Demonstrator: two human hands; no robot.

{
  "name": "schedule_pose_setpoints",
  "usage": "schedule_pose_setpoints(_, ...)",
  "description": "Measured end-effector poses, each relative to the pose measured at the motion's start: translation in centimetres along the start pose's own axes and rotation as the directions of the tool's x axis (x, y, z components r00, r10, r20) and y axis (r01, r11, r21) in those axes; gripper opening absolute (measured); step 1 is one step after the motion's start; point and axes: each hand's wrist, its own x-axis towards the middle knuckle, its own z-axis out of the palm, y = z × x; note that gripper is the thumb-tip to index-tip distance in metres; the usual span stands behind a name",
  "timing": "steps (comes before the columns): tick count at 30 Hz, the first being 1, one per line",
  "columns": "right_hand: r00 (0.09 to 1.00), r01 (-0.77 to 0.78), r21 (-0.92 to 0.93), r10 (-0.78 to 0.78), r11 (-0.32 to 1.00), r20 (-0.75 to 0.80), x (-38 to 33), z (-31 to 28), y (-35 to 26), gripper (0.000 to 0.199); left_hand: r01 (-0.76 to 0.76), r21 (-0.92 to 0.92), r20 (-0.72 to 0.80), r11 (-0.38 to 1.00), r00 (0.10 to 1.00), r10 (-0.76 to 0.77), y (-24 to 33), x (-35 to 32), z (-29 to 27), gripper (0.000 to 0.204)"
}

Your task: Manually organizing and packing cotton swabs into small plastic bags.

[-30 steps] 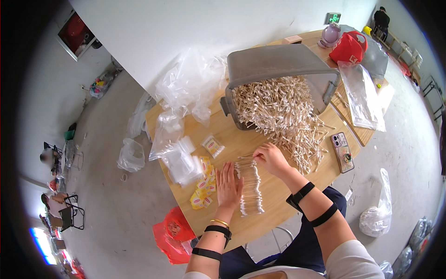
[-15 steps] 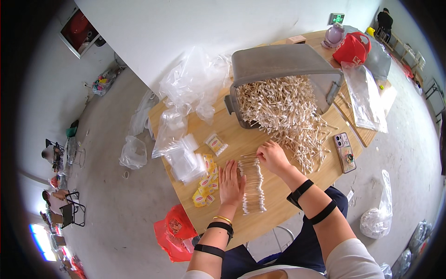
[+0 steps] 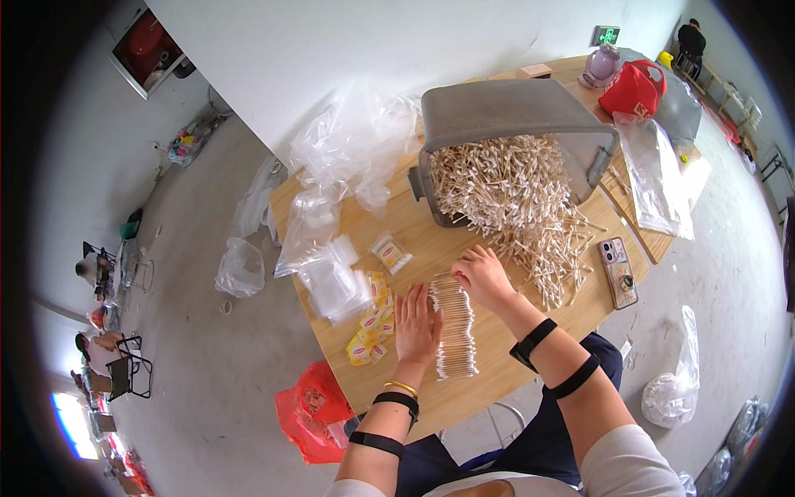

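A neat row of cotton swabs (image 3: 455,328) lies on the wooden table (image 3: 497,364) in front of me. My left hand (image 3: 416,324) lies flat, fingers apart, against the row's left side. My right hand (image 3: 481,276) rests with curled fingers on the row's far end, touching the swabs. Behind it a tipped grey bin (image 3: 505,116) spills a large heap of loose swabs (image 3: 517,203) across the table.
Small clear bags (image 3: 333,282) and yellow packets (image 3: 368,327) lie left of my hands. Crumpled plastic bags (image 3: 352,145) pile at the table's far left. A phone (image 3: 617,262) lies at the right edge; a red bag (image 3: 310,406) hangs below the table.
Both hands stay at the swab row; the right hand has shifted slightly along its far end. The row looks a little more squared up.
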Motion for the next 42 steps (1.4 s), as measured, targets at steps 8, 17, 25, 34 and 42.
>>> schedule_pose_setpoints(8, 0.994, -0.054, 0.04, 0.058, 0.998, -0.091, -0.3, 0.4, 0.1, 0.01, 0.005, -0.025, 0.003, 1.0, 1.0, -0.005, 0.3, 0.0, 0.0, 0.062)
schedule_pose_setpoints(17, 0.989, -0.088, 0.082, 0.098, 0.993, -0.113, -3.2, -1.2, -1.5, 0.017, 0.032, -0.242, -0.001, 0.97, 0.999, -0.033, -0.4, -0.5, -0.8, 0.063)
schedule_pose_setpoints(25, 0.971, -0.198, 0.183, 0.218, 0.963, -0.095, -13.7, -3.1, -4.9, 0.018, 0.011, -0.463, -0.041, 0.886, 0.999, -0.034, 2.4, -9.2, -3.7, 0.062)
schedule_pose_setpoints(34, 0.94, -0.268, 0.24, 0.308, 0.933, -0.148, -19.2, -2.1, -8.4, 0.035, -0.141, 0.22, 0.227, 0.965, 0.97, 0.09, 7.4, -9.1, -2.3, 0.086)
schedule_pose_setpoints(42, 0.946, -0.283, 0.176, 0.305, 0.943, -0.113, -19.6, -1.9, -9.0, 0.038, -0.096, 0.279, 0.29, 0.955, 0.957, 0.012, 7.0, -10.6, -1.1, 0.091)
